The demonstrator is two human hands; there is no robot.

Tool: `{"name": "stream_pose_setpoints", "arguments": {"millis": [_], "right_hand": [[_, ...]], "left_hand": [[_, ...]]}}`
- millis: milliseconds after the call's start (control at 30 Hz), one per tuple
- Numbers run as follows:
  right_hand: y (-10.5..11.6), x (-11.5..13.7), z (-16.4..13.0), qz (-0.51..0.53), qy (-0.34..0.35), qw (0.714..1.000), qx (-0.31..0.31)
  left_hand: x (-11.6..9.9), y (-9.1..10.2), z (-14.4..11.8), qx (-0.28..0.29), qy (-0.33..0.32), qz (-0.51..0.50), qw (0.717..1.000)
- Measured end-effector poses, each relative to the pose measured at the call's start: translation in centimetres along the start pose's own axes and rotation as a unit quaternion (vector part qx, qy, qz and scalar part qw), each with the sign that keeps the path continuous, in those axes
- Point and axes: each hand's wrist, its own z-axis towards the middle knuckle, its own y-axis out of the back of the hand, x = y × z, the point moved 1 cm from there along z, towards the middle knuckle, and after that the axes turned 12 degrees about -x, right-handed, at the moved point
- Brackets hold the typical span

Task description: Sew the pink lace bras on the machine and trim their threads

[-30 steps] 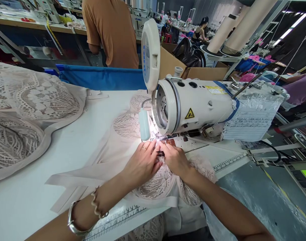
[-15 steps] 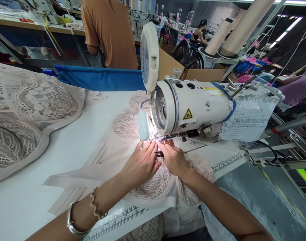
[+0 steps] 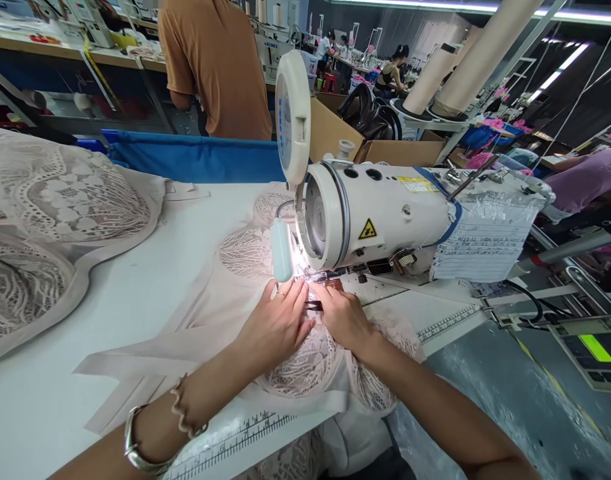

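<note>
Left hand (image 3: 275,325) lies flat, fingers together, pressing the lace garment (image 3: 305,360) onto the table (image 3: 135,293) near its front edge, just before the sewing machine (image 3: 380,213). Right hand (image 3: 343,317) rests beside it, fingers narrow, pinching the garment edge at the lit needle area (image 3: 310,277). 2 bracelets (image 3: 155,427) circle the left wrist.

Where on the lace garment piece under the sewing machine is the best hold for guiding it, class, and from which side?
Hold the lace garment piece flat near the needle, from the near side, one hand each side of the seam line, as the left hand and right hand do. It lies limp on the table; the sewing machine blocks the far side.
</note>
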Motion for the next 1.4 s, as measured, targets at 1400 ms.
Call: {"name": "stream_pose_setpoints", "arguments": {"millis": [1400], "right_hand": [[2.4,-0.1,-7.0,0.015,0.000,0.993,-0.116]], "left_hand": [[1.5,2.1,0.5,0.060,-0.105,-0.142,0.982]]}}
